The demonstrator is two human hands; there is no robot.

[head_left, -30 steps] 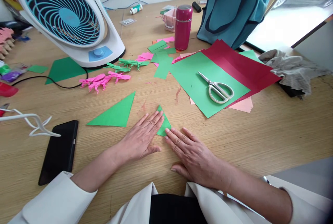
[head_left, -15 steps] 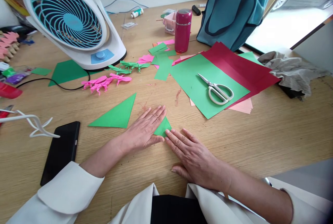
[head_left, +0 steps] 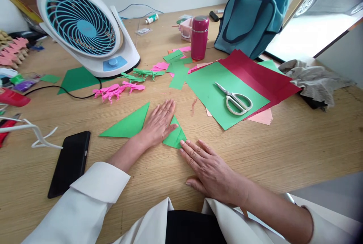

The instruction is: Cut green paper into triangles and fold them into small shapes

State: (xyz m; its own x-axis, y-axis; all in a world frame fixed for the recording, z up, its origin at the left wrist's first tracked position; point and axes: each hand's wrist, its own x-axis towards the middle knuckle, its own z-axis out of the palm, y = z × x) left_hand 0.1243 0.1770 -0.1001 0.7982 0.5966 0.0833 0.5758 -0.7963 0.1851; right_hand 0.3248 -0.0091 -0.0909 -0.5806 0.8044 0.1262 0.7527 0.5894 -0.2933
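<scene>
A folded piece of green paper (head_left: 173,138) lies flat on the table between my hands, with crease lines showing on it. My left hand (head_left: 159,123) rests flat on its upper left part, fingers stretched out and pointing away from me, and hides some of it. The fingertips of my right hand (head_left: 205,166) touch its lower right corner; that hand also lies flat, thumb apart. To the left of my left hand is a second green paper triangle (head_left: 126,122), its right edge close to the fingers or partly under them.
Scissors (head_left: 235,99) lie on a stack of green sheets (head_left: 204,81) and red sheets (head_left: 255,73). Farther back stand a fan (head_left: 87,28), a magenta flask (head_left: 199,38) and a teal bag (head_left: 249,20). Pink folded figures (head_left: 113,92) and a phone (head_left: 69,164) are at left.
My left hand has slid away from me along the folded green paper, uncovering more of its lower part. My right hand has stayed at the corner. The view has shifted slightly.
</scene>
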